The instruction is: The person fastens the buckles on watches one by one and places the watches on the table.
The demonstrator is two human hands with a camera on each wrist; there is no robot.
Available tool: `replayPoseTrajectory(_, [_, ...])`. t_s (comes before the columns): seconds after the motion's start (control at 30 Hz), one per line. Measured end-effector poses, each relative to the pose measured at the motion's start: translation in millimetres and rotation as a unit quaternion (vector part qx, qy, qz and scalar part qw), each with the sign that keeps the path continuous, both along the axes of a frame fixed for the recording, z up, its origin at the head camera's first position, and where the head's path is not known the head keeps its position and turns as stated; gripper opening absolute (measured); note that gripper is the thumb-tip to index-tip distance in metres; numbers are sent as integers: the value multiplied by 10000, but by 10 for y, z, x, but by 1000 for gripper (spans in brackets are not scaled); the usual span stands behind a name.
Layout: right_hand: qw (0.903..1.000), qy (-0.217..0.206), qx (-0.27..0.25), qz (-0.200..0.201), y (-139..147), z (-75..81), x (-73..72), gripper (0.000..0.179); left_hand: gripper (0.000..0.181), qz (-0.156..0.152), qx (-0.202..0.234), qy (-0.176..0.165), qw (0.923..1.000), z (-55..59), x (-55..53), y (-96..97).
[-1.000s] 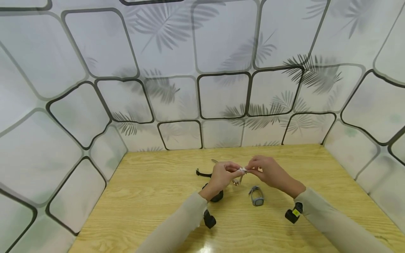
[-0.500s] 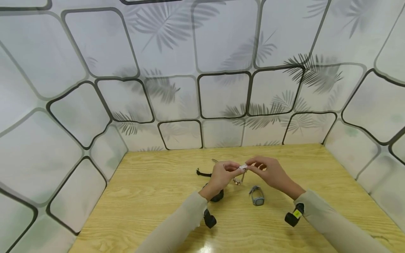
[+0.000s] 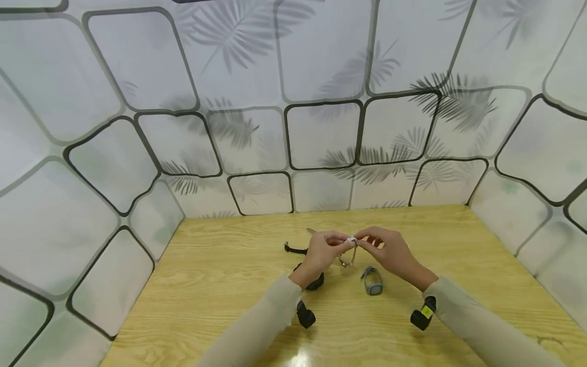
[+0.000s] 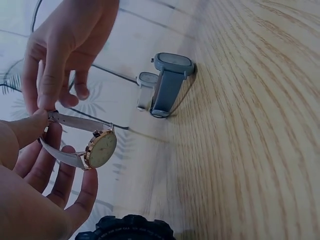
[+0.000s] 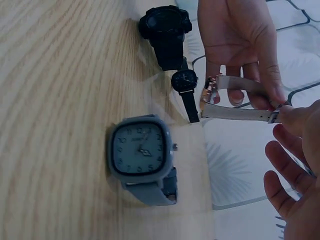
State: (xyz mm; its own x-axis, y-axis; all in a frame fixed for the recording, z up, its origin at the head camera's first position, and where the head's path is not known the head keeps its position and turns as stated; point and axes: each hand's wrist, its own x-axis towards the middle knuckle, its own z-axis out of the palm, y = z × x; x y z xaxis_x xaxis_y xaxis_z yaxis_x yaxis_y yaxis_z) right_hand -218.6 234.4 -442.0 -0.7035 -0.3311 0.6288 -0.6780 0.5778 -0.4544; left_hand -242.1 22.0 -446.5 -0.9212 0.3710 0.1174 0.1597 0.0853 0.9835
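Between my two hands hangs a wristwatch (image 4: 102, 149) with a round rose-gold case and a pale strap, its two strap ends brought together in a loop at the buckle (image 5: 274, 116). My left hand (image 3: 321, 255) pinches the strap at the buckle with thumb and forefinger, the other fingers lying along the outside of the loop. From the other side, my right hand (image 3: 389, 250) pinches the same spot with thumb and fingertips. In the left wrist view, the watch case faces the table and hangs over its far part. Fingertips partly hide the buckle.
A grey square-faced watch (image 5: 140, 150) stands on the wooden table (image 3: 220, 295) near my right hand. Beside my left hand lie a chunky black watch (image 5: 165, 22) and a small black watch (image 5: 185, 80). A small white watch (image 4: 147, 78) sits beyond the grey one.
Both hands stay close together, gripping the strap. The right fingers have shifted slightly at the buckle, and the hanging watch has turned a little.
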Motion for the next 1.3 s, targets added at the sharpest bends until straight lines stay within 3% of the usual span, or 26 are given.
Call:
replayPoseTrajectory(0.3, [9985,-490,-162,-167,-39,-22,37,32,17,144,473,-363,9981,48,-25,-14])
replayPoseTrajectory(0.63, [9983,-536,-194,-106,-79,-92,49,29,18,203,337,-439,9983,45,20,-21])
replayPoseTrajectory(1.0, [9986,-523,-62,-11,-86,-65,29,30,20,230,723,-701,9947,47,1,-14])
replayPoseTrajectory(1.17, [9961,-828,53,287,-17,-65,41,41,23,191,1025,-1032,9892,60,-24,-32])
replayPoseTrajectory(1.3, [9881,-1386,155,656,42,-50,54,63,24,162,1128,-1267,9854,65,-44,-58])
